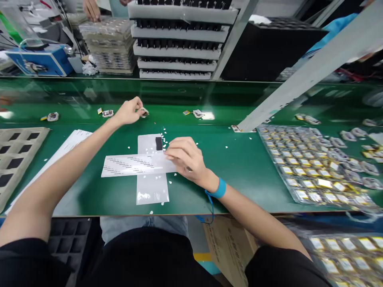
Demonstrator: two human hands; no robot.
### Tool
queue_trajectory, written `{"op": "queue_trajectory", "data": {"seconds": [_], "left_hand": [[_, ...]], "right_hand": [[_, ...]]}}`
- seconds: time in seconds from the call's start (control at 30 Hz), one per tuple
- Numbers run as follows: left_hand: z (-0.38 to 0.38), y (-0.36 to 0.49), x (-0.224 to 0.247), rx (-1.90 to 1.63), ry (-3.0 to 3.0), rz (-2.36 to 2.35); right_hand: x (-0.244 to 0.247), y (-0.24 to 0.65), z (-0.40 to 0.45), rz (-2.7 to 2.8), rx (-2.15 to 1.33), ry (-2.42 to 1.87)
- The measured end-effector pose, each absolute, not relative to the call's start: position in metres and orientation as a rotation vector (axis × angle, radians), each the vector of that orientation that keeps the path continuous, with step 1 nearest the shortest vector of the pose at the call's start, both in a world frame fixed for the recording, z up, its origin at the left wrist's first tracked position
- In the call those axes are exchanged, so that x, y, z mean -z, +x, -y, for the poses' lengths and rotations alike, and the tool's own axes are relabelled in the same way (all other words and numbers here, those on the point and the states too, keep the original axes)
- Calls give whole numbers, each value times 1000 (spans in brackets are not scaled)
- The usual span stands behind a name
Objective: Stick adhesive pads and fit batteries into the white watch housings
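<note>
A slanted pale bar (pixel 311 77), possibly a lamp, crosses above the battery tray (pixel 311 167).

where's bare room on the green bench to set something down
The widest patch of green mat lies between the right hand and the tray of pouch batteries. A narrower strip lies beyond the crossed white sheets, right of the left hand. It is crowded around those sheets, flecked with white bits, and across the tray.

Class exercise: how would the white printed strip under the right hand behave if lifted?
The white printed strip looks thin, so it would probably droop if lifted. Its sheen suggests it could slide under the right hand. Lying flat on the green bench, it may be awkward to pinch.
</note>
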State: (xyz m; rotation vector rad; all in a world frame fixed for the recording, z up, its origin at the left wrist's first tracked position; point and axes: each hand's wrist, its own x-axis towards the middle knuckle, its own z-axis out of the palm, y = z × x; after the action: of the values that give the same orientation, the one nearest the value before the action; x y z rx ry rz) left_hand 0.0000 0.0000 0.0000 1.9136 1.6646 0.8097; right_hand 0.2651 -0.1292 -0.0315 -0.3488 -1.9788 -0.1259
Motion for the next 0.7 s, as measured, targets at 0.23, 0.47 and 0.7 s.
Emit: {"op": "queue_trajectory", "data": {"seconds": [0.23,0.47,0.7], "left_hand": [[149,53,9,-1139,1307,-1081],[188,67,0,-1051,1285,-950],[192,65,-3,-1075,1241,-1003]], "right_hand": [[35,265,134,1936,-5,-496],[31,262,153,2063,-31,-615],[32,266,156,2128,-175,-635]]}}
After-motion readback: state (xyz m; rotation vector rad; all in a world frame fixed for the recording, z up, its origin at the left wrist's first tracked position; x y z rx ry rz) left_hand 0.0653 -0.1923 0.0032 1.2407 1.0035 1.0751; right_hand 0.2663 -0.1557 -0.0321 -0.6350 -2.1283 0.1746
